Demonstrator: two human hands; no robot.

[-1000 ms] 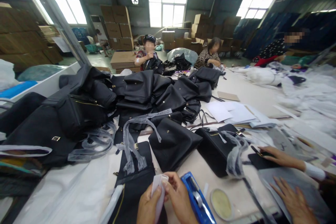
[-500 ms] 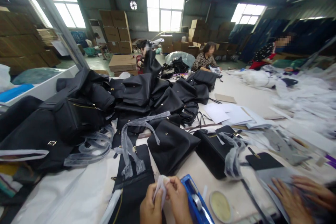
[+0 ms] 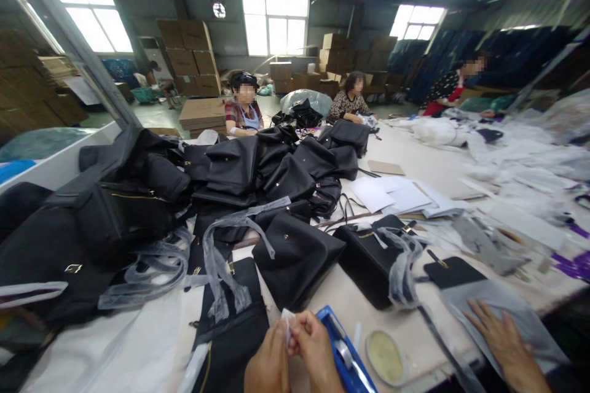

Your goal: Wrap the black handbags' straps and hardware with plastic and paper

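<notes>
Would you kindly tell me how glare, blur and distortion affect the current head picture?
In the head view, the middle window glares white; the metal post at left slants, probably partly from lens distortion; the white material at right looks smeared; the left hand and right hand are distinct, but the white piece they pinch lacks fine detail.

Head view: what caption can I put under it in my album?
Left hand and right hand hold a small white piece beside a blue tape dispenser, near heaped black bags.
</notes>
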